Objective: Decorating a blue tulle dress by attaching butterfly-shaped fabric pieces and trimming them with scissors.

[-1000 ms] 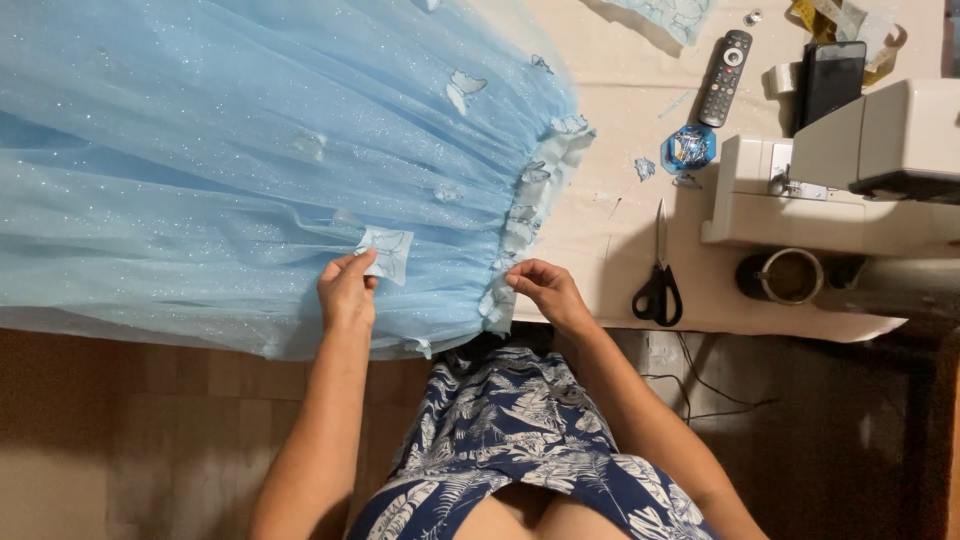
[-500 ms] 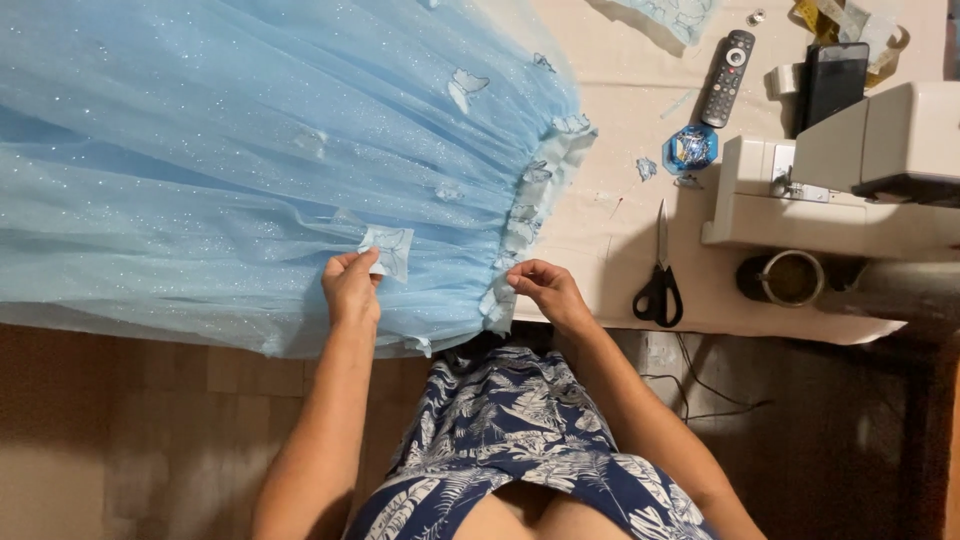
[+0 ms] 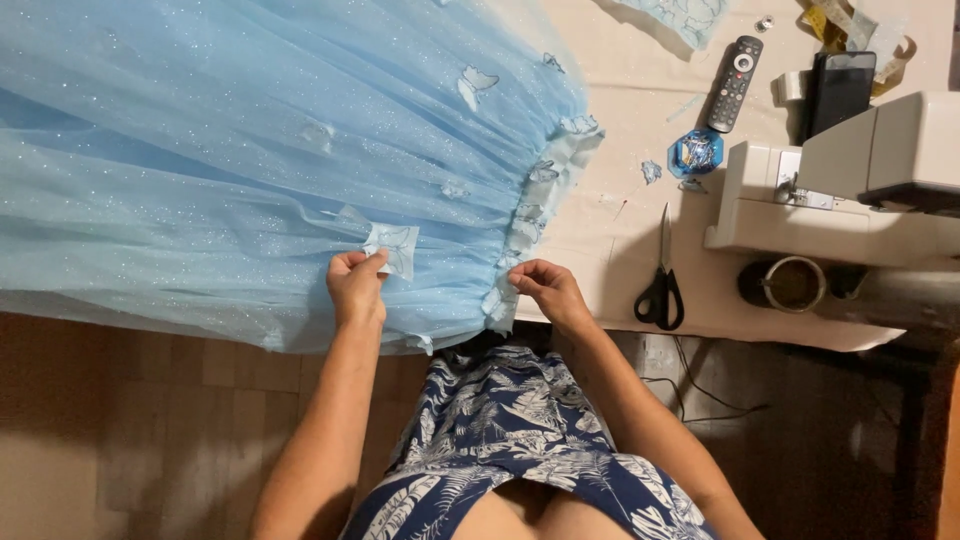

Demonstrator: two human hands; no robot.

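- Tulle fills most of your view: the pale blue, glitter-flecked tulle skirt lies spread across the cream tabletop, its hem spilling off the near edge towards your lap.
- Your left hand pinches a small pale blue fabric butterfly appliqué between thumb and fingertips, pressed flat on the tulle near the skirt's lower edge.
- Your right hand is closed on the gathered ruffle waistband, gripping its near end and holding the fabric taut.
- Compared with half a second and a second ago, almost nothing has shifted: both hands sit in the same spots, and the butterfly lies at the same place on the skirt. I read that as a steady hold rather than a repositioning.
- Other butterflies already dot the tulle and the waistband.
- Black-handled scissors lie closed on the table just right of your right hand, well clear of the fabric.
- Further right stands a white sewing machine, with a black remote control, a dark phone and a small blue pin holder behind it.
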